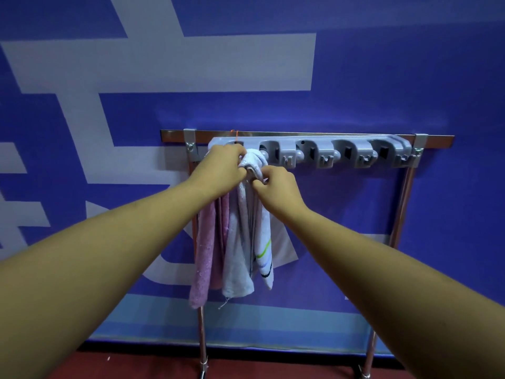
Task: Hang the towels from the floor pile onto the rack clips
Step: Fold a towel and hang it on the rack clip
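A freestanding rack of shiny metal tubes (pixel 401 214) stands on a dark red floor (pixel 136 365), just in front of a blue wall with pale grey shapes (pixel 355 77). Along the top bar of the rack runs a long grey plastic strip of clips (pixel 341 151).

Both hands are at the left end of this strip. The left hand (pixel 221 168) has its fingers curled around the bunched top of a white terry towel with green, blue and black stripes (pixel 240 242), right against the strip. The right hand (pixel 278 184), just below and to the right, pinches a fold of the same bunched top between the thumb and the bent fingers. The rest of the white towel hangs straight down.

Beside it, on the left, hangs a pink fluffy towel (pixel 205 258). Its top is hidden behind the left hand, so I cannot tell which clip holds it. The four clips toward the right end of the strip hold nothing.
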{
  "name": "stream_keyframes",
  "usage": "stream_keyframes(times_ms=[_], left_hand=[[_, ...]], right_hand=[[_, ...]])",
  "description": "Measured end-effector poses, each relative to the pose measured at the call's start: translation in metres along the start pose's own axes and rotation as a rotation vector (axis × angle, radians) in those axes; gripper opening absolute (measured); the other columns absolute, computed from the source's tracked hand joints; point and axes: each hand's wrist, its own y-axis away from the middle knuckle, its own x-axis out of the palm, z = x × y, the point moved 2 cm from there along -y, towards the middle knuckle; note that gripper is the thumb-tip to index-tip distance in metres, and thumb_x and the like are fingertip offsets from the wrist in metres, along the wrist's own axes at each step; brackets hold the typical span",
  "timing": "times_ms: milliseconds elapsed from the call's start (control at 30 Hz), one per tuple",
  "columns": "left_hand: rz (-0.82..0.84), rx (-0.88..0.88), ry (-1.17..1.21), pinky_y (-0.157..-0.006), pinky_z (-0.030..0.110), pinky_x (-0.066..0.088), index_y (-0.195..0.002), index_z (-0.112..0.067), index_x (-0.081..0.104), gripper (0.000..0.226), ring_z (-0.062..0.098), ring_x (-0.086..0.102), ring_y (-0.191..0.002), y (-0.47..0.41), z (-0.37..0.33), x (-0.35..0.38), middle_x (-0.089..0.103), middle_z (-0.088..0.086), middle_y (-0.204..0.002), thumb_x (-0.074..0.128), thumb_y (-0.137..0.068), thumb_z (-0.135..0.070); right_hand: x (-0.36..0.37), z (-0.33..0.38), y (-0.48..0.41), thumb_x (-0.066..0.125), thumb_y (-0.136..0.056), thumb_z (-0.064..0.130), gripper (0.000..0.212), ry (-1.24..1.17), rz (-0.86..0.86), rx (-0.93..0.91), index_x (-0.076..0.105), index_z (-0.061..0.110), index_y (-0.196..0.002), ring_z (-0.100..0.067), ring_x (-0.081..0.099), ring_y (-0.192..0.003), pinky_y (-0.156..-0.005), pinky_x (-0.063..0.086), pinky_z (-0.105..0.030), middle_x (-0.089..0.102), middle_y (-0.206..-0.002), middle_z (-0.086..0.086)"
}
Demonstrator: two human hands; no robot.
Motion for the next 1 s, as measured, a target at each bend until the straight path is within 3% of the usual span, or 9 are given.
stream_keyframes(times_ms=[167, 300, 400, 567, 633, 700, 833, 900, 1000], left_hand=[[-0.119, 0.021, 0.047, -0.087, 0.030, 0.045, -0.104, -0.012, 0.074, 0.027, 0.026, 0.064, -0.097, -0.005, -0.007, -0.010, 0.073, 0.009, -0.101, 0.056, -0.084, -0.014], [-0.007, 0.019, 0.101, -0.100, 0.034, 0.043, -0.106, -0.026, 0.071, 0.031, 0.019, 0.058, -0.108, -0.002, -0.008, 0.002, 0.064, 0.002, -0.113, 0.054, -0.082, -0.035], [0.064, -0.061, 0.182, -0.101, 0.036, 0.044, -0.109, -0.040, 0.063, 0.040, 0.013, 0.056, -0.110, 0.000, -0.002, 0.007, 0.063, -0.012, -0.118, 0.047, -0.073, -0.050], [0.094, -0.062, 0.244, -0.079, 0.008, 0.032, -0.135, -0.027, 0.052, 0.042, 0.004, 0.048, -0.089, 0.007, 0.000, 0.016, 0.054, -0.006, -0.124, 0.058, -0.093, -0.028], [0.099, -0.077, 0.290, -0.083, 0.012, 0.033, -0.141, -0.022, 0.045, 0.047, 0.008, 0.051, -0.099, 0.012, -0.004, 0.017, 0.053, -0.004, -0.126, 0.056, -0.095, -0.023], [0.105, -0.113, 0.360, -0.091, 0.021, 0.037, -0.141, -0.023, 0.042, 0.048, 0.012, 0.054, -0.112, 0.021, -0.004, 0.019, 0.056, -0.005, -0.126, 0.054, -0.095, -0.020], [0.089, -0.218, 0.484, -0.110, 0.036, 0.041, -0.135, -0.026, 0.048, 0.053, 0.011, 0.056, -0.122, 0.056, 0.016, 0.035, 0.060, -0.007, -0.131, 0.060, -0.083, -0.034], [0.106, -0.289, 0.510, -0.108, 0.037, 0.043, -0.129, -0.021, 0.053, 0.048, 0.013, 0.059, -0.118, 0.084, 0.022, 0.047, 0.063, -0.002, -0.127, 0.063, -0.083, -0.033], [0.152, -0.384, 0.506, -0.098, 0.027, 0.045, -0.119, -0.013, 0.060, 0.027, 0.015, 0.062, -0.105, 0.131, 0.025, 0.071, 0.067, 0.003, -0.115, 0.062, -0.092, -0.014]], right_hand=[[-0.010, -0.007, 0.010, 0.054, -0.085, 0.015, 0.027, -0.051, -0.019, 0.029, 0.036, 0.019, -0.065, -0.016, 0.039, -0.056, -0.052, 0.031, -0.035, 0.045, -0.060, 0.004], [-0.011, -0.006, 0.013, 0.053, -0.085, 0.014, 0.031, -0.062, 0.050, 0.034, 0.033, 0.019, -0.062, -0.013, 0.036, -0.055, -0.049, 0.027, -0.033, 0.041, -0.058, 0.005], [-0.008, -0.005, 0.014, 0.052, -0.086, 0.013, 0.025, -0.097, 0.124, 0.013, 0.037, 0.014, -0.066, -0.015, 0.035, -0.056, -0.051, 0.028, -0.033, 0.041, -0.059, 0.003], [-0.004, -0.008, 0.019, 0.051, -0.088, 0.015, 0.019, -0.098, 0.158, 0.009, 0.043, 0.014, -0.071, -0.015, 0.041, -0.058, -0.054, 0.033, -0.033, 0.048, -0.063, 0.002], [-0.002, -0.012, 0.024, 0.053, -0.087, 0.019, 0.012, -0.118, 0.169, 0.019, 0.052, 0.013, -0.076, -0.018, 0.053, -0.065, -0.060, 0.044, -0.035, 0.059, -0.069, -0.002], [0.000, -0.015, 0.031, 0.056, -0.085, 0.026, 0.019, -0.157, 0.209, 0.038, 0.062, 0.010, -0.094, -0.020, 0.065, -0.087, -0.077, 0.054, -0.040, 0.070, -0.089, -0.006], [-0.006, -0.022, 0.059, 0.058, -0.090, 0.028, 0.039, -0.194, 0.211, 0.146, 0.060, 0.014, -0.126, -0.017, 0.060, -0.116, -0.097, 0.048, -0.032, 0.065, -0.126, -0.001], [-0.010, -0.030, 0.078, 0.057, -0.093, 0.031, 0.040, -0.183, 0.198, 0.190, 0.058, 0.014, -0.129, -0.017, 0.060, -0.117, -0.097, 0.047, -0.031, 0.064, -0.128, -0.001], [-0.010, -0.049, 0.115, 0.055, -0.093, 0.037, 0.042, -0.135, 0.213, 0.289, 0.055, 0.013, -0.128, -0.021, 0.061, -0.109, -0.093, 0.050, -0.036, 0.065, -0.121, -0.003]])
